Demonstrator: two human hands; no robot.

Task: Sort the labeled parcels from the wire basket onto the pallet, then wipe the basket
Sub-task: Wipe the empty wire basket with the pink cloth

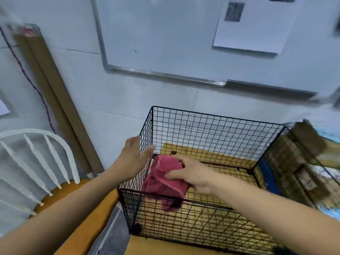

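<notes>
A black wire basket [217, 126] stands on a yellow surface [165, 247], with no parcels visible inside it. My right hand [191, 172] reaches into the basket and grips a crumpled pink-red cloth [165, 181] against the inside of the left wire wall. My left hand [132, 159] is outside that same wall, its fingers straight and pressed flat against the wire near the upper left corner. The cloth hangs down behind the front wire panel.
A white spindle-back chair [36, 162] with an orange seat stands at the left. Brown cardboard strips [55, 100] lean on the wall. A whiteboard [165, 43] hangs behind. Blurred brown parcels [301, 155] sit to the right of the basket.
</notes>
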